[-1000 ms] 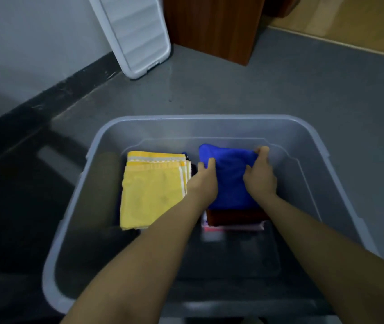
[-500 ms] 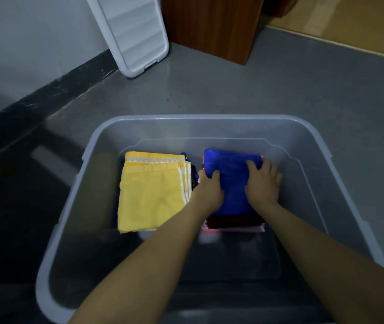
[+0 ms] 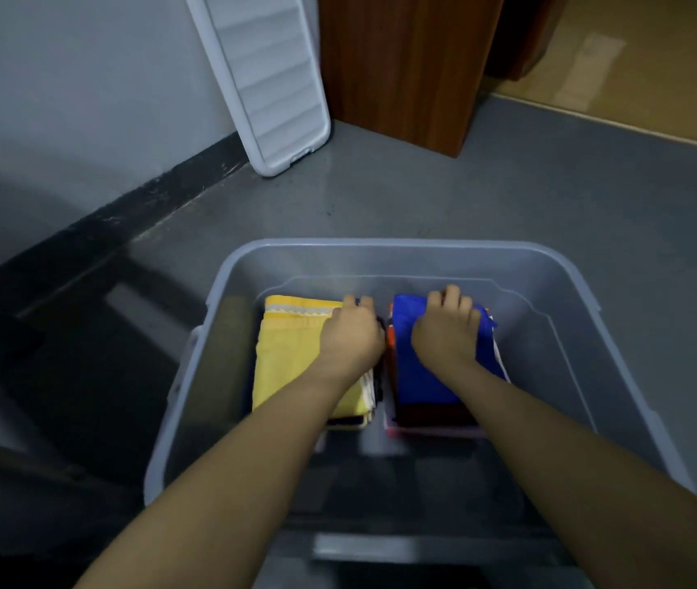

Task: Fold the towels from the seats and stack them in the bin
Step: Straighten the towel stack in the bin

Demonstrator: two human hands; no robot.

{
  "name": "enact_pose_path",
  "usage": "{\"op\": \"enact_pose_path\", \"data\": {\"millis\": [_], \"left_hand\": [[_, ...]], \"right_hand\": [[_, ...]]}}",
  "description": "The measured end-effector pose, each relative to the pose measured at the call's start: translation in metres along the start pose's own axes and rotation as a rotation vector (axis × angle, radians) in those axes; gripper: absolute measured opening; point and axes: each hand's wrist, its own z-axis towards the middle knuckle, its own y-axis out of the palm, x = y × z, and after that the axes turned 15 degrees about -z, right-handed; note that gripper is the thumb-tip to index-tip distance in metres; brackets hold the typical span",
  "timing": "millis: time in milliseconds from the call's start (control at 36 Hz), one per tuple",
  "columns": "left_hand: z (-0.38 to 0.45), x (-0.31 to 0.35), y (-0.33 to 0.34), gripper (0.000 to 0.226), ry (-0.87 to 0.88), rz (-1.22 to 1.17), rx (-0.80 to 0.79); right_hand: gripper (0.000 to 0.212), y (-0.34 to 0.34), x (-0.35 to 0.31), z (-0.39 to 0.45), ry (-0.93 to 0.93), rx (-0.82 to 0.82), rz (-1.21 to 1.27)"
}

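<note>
1. Grey floor fills the head view, meeting a grey wall along a dark skirting strip on the left.
2. Leaning against that wall stands a white bin lid, its lower corner on the floor; just beside it to the right is a brown wooden cabinet.
3. Open floor lies between the lid, the cabinet and the far rim of the bin, and more bare floor runs along the bin's right side.
4. Translucent and grey, the bin sits on the floor directly below the camera, both forearms reaching down over its near rim.
5. Inside, two stacks of folded towels stand side by side toward the far wall, a narrow dark gap between them.
6. The left stack is topped by a yellow towel with a pale patterned band along its far edge; darker layers show beneath its near edge.
7. The right stack is topped by a blue towel, with orange, dark red and pink edges showing under it.
8. Bare bin bottom shows to the right of the blue towel and in front of both stacks.
9. The left hand rests on the yellow towel's far right corner, fingers curled over its edge in a grasping grip.
10. The right hand lies on the blue towel's far end, fingers curled over that edge, its grip grasping the cloth.
</note>
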Motion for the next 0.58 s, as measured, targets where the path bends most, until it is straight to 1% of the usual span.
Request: {"op": "enact_pose_path", "data": {"millis": [56,111,194,333,444,500,583], "left_hand": [[-0.002,-0.001,-0.029,0.033,-0.009,0.027,0.052],[-0.005,0.000,-0.061,0.031,-0.019,0.033,0.116],[-0.010,0.003,-0.119,0.029,-0.026,0.044,0.205],[-0.026,0.020,-0.209,0.030,0.007,0.150,0.276],[-0.059,0.026,-0.293,0.031,0.003,0.175,0.429],[-0.076,0.023,-0.323,0.033,-0.012,0.163,0.485],[-0.108,0.008,-0.364,0.030,-0.030,0.173,0.567]], "right_hand": [[0.031,-0.024,-0.014,0.003,-0.020,0.079,0.072],[0.029,-0.050,-0.027,0.010,-0.042,0.047,0.080],[0.026,-0.093,-0.049,0.022,-0.088,0.133,0.165],[0.022,-0.173,-0.087,0.024,-0.196,0.251,0.298],[0.021,-0.249,-0.126,0.016,-0.299,0.346,0.458],[0.021,-0.277,-0.140,0.010,-0.344,0.366,0.512],[0.022,-0.312,-0.171,-0.008,-0.427,0.396,0.576]]}}
